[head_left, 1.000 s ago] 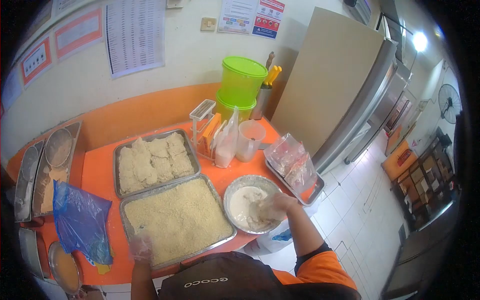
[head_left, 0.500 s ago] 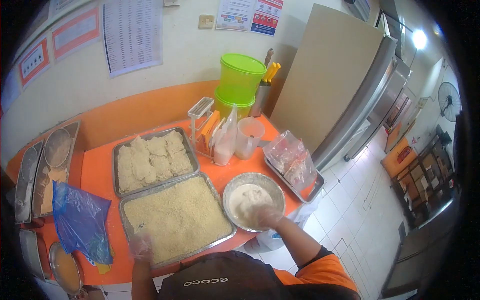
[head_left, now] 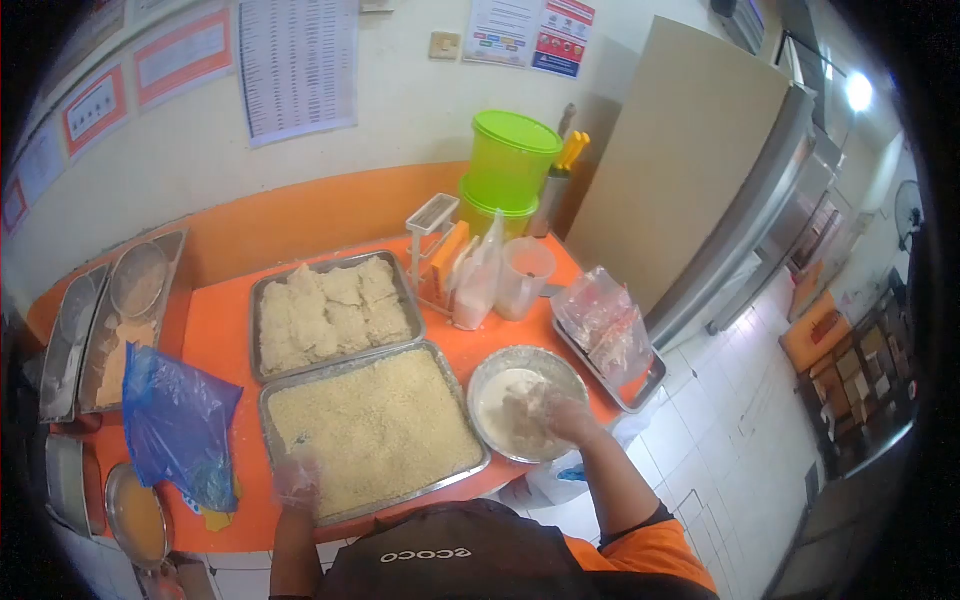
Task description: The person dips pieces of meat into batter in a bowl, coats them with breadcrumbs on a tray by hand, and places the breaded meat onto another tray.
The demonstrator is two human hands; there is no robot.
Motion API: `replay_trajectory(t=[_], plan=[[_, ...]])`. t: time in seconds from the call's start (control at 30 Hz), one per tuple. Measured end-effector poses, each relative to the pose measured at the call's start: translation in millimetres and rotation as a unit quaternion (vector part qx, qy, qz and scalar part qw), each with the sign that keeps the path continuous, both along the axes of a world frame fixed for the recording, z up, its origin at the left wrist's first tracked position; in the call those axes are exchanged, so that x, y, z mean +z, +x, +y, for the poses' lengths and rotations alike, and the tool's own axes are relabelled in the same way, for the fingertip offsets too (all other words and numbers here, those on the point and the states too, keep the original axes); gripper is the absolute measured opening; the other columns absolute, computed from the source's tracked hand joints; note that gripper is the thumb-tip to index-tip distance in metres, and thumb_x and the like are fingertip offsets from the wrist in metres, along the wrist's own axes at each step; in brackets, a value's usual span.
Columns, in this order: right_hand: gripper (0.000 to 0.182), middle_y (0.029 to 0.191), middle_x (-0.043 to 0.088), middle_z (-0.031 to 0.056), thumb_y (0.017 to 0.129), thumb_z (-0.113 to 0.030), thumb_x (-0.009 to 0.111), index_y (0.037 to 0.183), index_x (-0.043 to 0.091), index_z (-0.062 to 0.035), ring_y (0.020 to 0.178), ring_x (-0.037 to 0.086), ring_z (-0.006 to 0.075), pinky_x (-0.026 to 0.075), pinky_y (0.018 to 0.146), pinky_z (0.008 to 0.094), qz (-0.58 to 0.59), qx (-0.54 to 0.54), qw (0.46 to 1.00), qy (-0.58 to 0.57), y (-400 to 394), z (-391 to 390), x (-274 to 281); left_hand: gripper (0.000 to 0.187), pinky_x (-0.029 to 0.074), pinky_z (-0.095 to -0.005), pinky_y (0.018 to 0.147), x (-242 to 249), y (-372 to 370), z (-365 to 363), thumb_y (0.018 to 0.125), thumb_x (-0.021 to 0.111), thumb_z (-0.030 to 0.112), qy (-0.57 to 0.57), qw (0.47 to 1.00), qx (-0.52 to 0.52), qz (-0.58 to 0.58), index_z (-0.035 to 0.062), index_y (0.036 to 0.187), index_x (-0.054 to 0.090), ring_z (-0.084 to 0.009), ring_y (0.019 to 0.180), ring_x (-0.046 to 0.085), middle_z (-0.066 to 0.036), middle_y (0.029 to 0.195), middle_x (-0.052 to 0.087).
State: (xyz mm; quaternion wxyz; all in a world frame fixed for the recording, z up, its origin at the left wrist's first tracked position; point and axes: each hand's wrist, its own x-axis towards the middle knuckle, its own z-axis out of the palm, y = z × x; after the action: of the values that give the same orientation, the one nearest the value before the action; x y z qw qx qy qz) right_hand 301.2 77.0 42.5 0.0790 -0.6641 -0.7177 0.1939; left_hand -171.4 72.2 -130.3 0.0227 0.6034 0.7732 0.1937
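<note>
My right hand (head_left: pixel 556 416), in a clear plastic glove, reaches into a metal bowl (head_left: pixel 482 430) of pale, wet batter (head_left: pixel 498 400). Its fingers are smeared by motion and partly covered by batter, so I cannot tell what they hold. At the near left corner of a metal tray of yellowish breadcrumbs (head_left: pixel 375 435) is my left hand (head_left: pixel 297 480), also gloved, its fingers stretched out along the rim. Behind that tray, a second tray (head_left: pixel 412 318) carries several flat, crumb-coated pieces (head_left: pixel 330 310).
A blue plastic bag (head_left: pixel 180 425), long metal pans (head_left: pixel 100 385) and a bowl of orange liquid (head_left: pixel 138 515) are at left. Green-lidded tubs (head_left: pixel 515 155), a plastic jug (head_left: pixel 524 275) and a knife holder (head_left: pixel 550 200) stand behind. Plastic bags on a tray (head_left: pixel 605 330) lie right, near a fridge (head_left: pixel 690 170).
The view has shifted, moving the scene rightward in it. My right hand has moved farther into the bowl, over the whitish lump seen there before. My left hand stays at the tray corner.
</note>
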Motion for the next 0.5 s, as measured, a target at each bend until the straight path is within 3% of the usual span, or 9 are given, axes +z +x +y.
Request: replay_trajectory(t=[0.1,0.2,0.3,0.37,0.43,0.5], plan=[[0.033,0.103,0.061,0.0195,0.083,-0.031,0.051,0.099,0.063,-0.0053,0.096,0.059,0.0328,0.042,0.087,0.0426,-0.153,0.102,0.973,-0.139,-53.5,2.3,36.2,0.034,0.046,-0.0406,0.056,19.2,-2.9,-11.0,0.082,0.055,0.036,0.073,0.995,-0.014,-0.072,0.0038,0.076,0.063,-0.0312,0.061,0.058,-0.015,0.067,0.059],[0.036,0.098,0.062,0.0198,0.084,-0.035,0.048,0.093,0.065,-0.0046,0.095,0.058,0.0339,0.041,0.087,0.0445,-0.101,0.153,0.978,-0.096,-51.8,5.0,5.2,0.030,0.047,-0.0377,0.060,59.4,-10.6,-17.3,0.081,0.056,0.031,0.111,0.947,-0.091,-0.286,0.0011,0.082,0.061,-0.0306,0.063,0.056,-0.014,0.070,0.057],[0.035,0.099,0.062,0.0191,0.084,-0.035,0.048,0.093,0.064,-0.0050,0.097,0.057,0.0343,0.041,0.087,0.0449,-0.096,0.195,0.974,-0.057,-66.8,17.8,37.7,0.028,0.046,-0.0356,0.070,130.6,16.3,-29.8,0.078,0.059,0.026,0.169,0.853,-0.116,-0.480,-0.0004,0.088,0.059,-0.0291,0.069,0.054,-0.012,0.076,0.054],[0.034,0.099,0.062,0.0187,0.084,-0.036,0.049,0.092,0.064,-0.0056,0.098,0.056,0.0331,0.041,0.087,0.0442,-0.063,0.202,0.977,0.032,-78.8,24.0,41.9,0.030,0.044,-0.0353,0.079,139.4,16.8,-41.2,0.076,0.062,0.024,0.220,0.864,-0.139,-0.432,-0.0002,0.093,0.058,-0.0273,0.075,0.054,-0.012,0.081,0.054],[0.034,0.103,0.061,0.0153,0.082,-0.036,0.052,0.097,0.062,-0.0082,0.101,0.055,0.0301,0.040,0.088,0.0428,-0.062,0.227,0.970,0.054,-98.7,32.6,56.4,0.035,0.040,-0.0361,0.089,116.1,2.8,-41.9,0.074,0.065,0.024,0.244,0.925,-0.195,-0.216,0.0010,0.099,0.057,-0.0253,0.083,0.055,-0.013,0.087,0.056],[0.039,0.110,0.059,0.0089,0.079,-0.037,0.057,0.109,0.060,-0.0128,0.105,0.053,0.0253,0.038,0.091,0.0407,-0.097,0.274,0.957,0.011,-142.3,45.9,84.5,0.050,0.028,-0.0351,0.101,57.5,-8.4,-50.7,0.074,0.066,0.023,0.135,0.968,-0.157,-0.140,0.0008,0.115,0.047,-0.0232,0.104,0.048,-0.014,0.107,0.052]])
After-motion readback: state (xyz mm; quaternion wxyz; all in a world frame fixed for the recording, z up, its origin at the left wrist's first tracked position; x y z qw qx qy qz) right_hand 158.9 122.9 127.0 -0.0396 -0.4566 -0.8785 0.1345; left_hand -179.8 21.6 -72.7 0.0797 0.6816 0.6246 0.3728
